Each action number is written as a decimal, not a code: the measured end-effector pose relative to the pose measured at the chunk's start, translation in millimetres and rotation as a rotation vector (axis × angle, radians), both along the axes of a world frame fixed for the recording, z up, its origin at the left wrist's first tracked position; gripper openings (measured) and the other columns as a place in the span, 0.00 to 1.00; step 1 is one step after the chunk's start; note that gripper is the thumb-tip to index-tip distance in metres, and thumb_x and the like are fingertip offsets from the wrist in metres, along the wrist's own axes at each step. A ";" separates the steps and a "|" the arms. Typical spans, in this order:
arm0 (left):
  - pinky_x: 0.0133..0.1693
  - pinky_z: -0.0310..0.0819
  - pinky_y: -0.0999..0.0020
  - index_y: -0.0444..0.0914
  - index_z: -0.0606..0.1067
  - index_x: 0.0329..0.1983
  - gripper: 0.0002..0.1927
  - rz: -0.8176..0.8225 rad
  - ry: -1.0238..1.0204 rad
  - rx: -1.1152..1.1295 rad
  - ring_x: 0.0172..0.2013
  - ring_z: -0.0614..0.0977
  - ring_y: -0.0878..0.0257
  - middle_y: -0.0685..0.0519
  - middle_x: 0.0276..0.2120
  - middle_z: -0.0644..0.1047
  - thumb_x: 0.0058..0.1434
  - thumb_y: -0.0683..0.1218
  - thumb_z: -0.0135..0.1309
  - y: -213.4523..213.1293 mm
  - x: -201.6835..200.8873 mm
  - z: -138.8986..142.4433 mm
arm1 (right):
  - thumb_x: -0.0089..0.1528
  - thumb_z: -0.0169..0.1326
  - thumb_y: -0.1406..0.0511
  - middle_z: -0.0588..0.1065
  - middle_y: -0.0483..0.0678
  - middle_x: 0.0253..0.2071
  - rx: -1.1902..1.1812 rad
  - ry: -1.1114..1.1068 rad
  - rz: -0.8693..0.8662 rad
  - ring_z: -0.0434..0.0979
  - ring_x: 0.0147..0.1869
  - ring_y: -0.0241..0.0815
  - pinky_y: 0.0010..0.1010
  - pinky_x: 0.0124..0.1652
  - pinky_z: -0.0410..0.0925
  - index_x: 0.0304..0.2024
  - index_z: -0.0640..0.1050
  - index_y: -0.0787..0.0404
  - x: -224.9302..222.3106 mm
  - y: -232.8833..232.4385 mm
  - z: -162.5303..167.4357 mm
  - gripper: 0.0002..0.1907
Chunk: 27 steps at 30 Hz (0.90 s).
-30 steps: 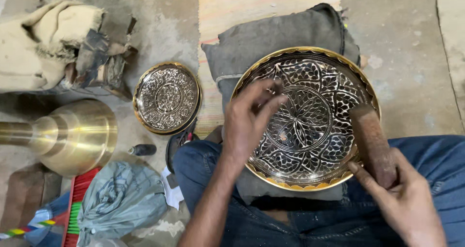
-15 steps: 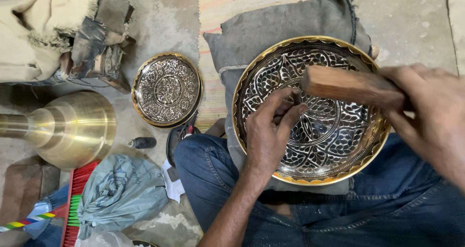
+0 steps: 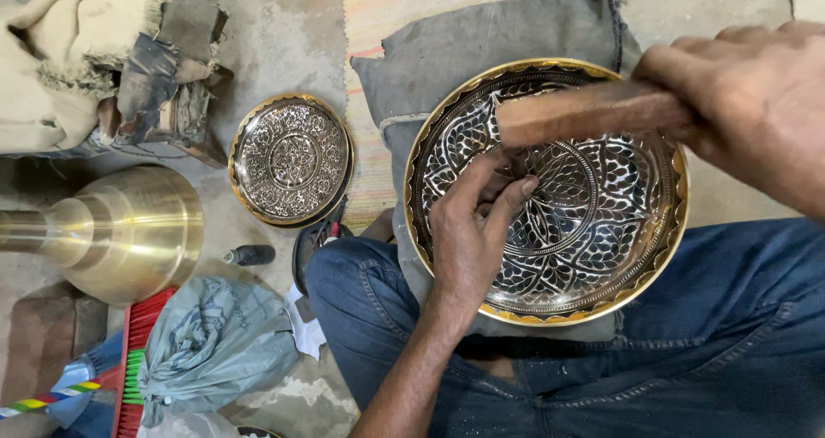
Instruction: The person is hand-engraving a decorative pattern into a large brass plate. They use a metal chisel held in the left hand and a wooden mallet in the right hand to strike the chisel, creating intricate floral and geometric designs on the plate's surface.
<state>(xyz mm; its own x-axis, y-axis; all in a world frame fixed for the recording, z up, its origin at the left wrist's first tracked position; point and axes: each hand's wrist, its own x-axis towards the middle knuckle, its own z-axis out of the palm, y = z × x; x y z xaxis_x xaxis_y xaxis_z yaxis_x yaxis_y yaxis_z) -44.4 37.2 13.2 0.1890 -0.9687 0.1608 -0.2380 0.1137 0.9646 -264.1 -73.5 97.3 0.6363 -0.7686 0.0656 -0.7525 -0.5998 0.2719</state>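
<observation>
— What is underfoot here?

— A rough grey concrete floor (image 3: 284, 25), stained and dusty, with a pale striped woven mat (image 3: 387, 8) running up the middle. No walls show; the view looks straight down at a seated person's lap.

— Start at the left. What lies there?

— Top left, a heap of beige cloth (image 3: 60, 60) against some dark, worn wooden scraps (image 3: 163, 94). Below it a large brass vessel (image 3: 120, 232) lies on its side. Bottom left, a red brush (image 3: 137, 352), a striped stick (image 3: 43, 399) and a crumpled grey-blue plastic bag (image 3: 215, 343).

— And moving toward the middle?

— A small engraved plate (image 3: 292, 159) with a gold rim lies flat on the floor, well apart from the work. Just below it, a small dark cylinder (image 3: 249, 255). Then the person's knee in blue jeans (image 3: 369, 318).

— Where is the main piece?

— A large engraved tray (image 3: 593, 257), gold-rimmed with a black-and-silver leaf pattern, rests on a folded grey cloth (image 3: 481, 51) across the lap.

— The hands?

— The left hand (image 3: 473, 232) is inside the tray, its fingers pinched together on something thin; what it is I cannot tell, as the fingers hide it. The right hand (image 3: 748, 103) comes in from the upper right, fingers clenched around a wooden mallet (image 3: 584, 111) held level over the tray's upper part.

— Anything blocking the view?

— The mallet and both hands cover parts of the tray's pattern.
</observation>
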 end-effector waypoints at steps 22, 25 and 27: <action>0.39 0.86 0.70 0.35 0.75 0.59 0.18 -0.026 -0.014 0.001 0.40 0.88 0.64 0.48 0.41 0.85 0.67 0.41 0.59 1.1 2.6 -4.0 | 0.58 0.60 0.55 0.80 0.44 0.36 0.114 0.094 -0.098 0.83 0.43 0.42 0.36 0.45 0.75 0.50 0.73 0.51 -4.9 11.9 -3.1 0.20; 0.38 0.85 0.69 0.35 0.76 0.57 0.17 -0.013 -0.044 0.016 0.39 0.88 0.64 0.48 0.40 0.85 0.65 0.42 0.61 0.7 2.3 -1.7 | 0.61 0.60 0.56 0.79 0.47 0.35 0.269 0.008 -0.227 0.84 0.40 0.43 0.34 0.43 0.76 0.55 0.72 0.54 -2.5 10.9 -2.1 0.23; 0.37 0.84 0.69 0.35 0.77 0.57 0.18 -0.014 -0.066 0.009 0.38 0.88 0.64 0.48 0.41 0.85 0.65 0.43 0.62 0.5 3.0 0.0 | 0.61 0.59 0.55 0.79 0.46 0.35 0.267 0.041 -0.215 0.84 0.39 0.42 0.35 0.43 0.76 0.57 0.71 0.55 -1.0 10.8 -0.4 0.24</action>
<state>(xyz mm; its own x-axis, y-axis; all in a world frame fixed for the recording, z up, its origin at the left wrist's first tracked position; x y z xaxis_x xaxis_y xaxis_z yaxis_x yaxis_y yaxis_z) -41.4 37.7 13.2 0.1644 -0.9727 0.1640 -0.2996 0.1091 0.9478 -265.1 -62.6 96.8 0.4562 -0.8719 -0.1782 -0.8609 -0.4831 0.1598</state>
